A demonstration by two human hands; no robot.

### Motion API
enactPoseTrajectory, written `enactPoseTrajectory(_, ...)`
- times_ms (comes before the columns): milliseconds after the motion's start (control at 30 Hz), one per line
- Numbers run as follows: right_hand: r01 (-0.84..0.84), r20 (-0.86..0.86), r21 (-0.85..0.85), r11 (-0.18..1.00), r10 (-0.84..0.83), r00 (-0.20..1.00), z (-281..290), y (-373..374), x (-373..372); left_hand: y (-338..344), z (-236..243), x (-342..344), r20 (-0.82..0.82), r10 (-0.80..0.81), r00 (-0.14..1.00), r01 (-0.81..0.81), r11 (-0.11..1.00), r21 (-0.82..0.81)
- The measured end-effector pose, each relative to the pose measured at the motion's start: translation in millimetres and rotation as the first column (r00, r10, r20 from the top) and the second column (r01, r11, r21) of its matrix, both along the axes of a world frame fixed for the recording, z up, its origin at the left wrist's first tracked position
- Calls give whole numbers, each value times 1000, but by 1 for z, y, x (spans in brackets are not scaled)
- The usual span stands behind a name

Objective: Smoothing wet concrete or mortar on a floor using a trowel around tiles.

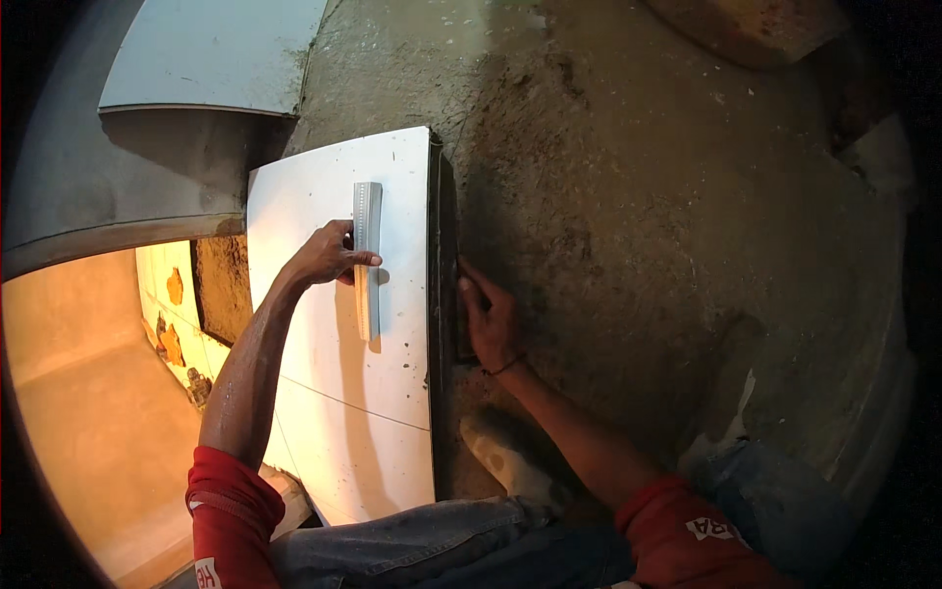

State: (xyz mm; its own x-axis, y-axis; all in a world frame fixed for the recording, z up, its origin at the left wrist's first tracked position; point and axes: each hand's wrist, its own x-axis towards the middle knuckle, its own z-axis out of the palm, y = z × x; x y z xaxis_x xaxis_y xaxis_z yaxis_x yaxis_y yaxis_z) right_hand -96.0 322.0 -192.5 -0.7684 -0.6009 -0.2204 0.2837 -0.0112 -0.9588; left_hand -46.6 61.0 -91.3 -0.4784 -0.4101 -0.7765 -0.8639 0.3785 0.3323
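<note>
My left hand (329,257) grips a short, pale grey metal bar (368,216) with ridges along its length, thumb across its face. The bar lies lengthwise over a large white tile (397,383) with a thin dark line across it, and casts a shadow there. Just beyond the tile's right edge, my right hand (491,319) is low in the shade with its fingers curled. A dark, narrow shape lies under its fingers; too little shows to name it.
Rough grey-brown mortar floor (628,226) spreads to the right. Another white tile (211,59) lies at the far left, raised over a grey surface. Below it, on the left, is a brightly lit opening (88,363). My shoe (500,452) rests close to the tile's right edge.
</note>
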Motion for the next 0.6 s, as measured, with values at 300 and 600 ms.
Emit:
enactPoseTrajectory(300, -112, 129, 3, 994, 110, 985, 1, -36, -12, 1, -3, 5, -51, -3, 999, 1, 999, -45)
enactPoseTrajectory(600, -9, -7, -75, 997, 9, 1000, 12, -5, 5, -5, -4, 1, 1, 16, 1000, -16, 1000, -8)
